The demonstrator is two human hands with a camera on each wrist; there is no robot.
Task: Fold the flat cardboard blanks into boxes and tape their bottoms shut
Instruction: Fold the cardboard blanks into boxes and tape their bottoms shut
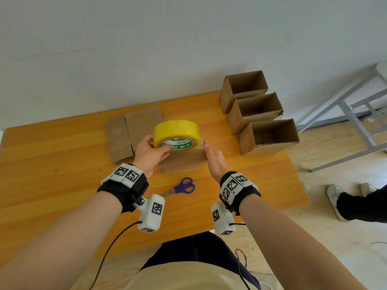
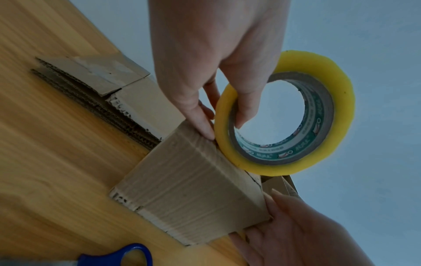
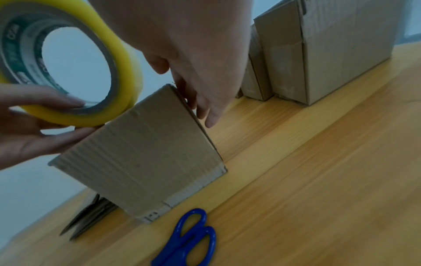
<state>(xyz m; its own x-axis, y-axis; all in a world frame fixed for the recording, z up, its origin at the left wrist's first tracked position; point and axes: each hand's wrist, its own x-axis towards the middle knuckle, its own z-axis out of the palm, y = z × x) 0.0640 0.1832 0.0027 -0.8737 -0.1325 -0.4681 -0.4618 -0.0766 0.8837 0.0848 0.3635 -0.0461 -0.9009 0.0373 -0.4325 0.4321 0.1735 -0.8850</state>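
Head view: orange-brown wooden table (image 1: 52,164) set against a pale grey wall (image 1: 146,49), light wood-pattern floor (image 1: 314,237) to the right. On the table, centre: one folded cardboard box (image 1: 184,162), standing with its closed end up. Left hand (image 1: 149,153) grips a yellow tape roll (image 1: 177,136) at the box's top left edge, thumb inside the core, fingers curled round the outer rim. Right hand (image 1: 214,160), fingers straight and together, lies flat against the box's right side. Behind the box, to the left: stack of flat cardboard blanks (image 1: 129,132). Far right corner of the table: three open-topped boxes (image 1: 257,111) in a touching row. Near the table's front edge, just before the box: blue-handled scissors (image 1: 182,187), lying flat. Off the table, right: grey metal frame (image 1: 356,109) on the floor; a second person's white shoes (image 1: 337,197) and dark trouser leg (image 1: 364,206).
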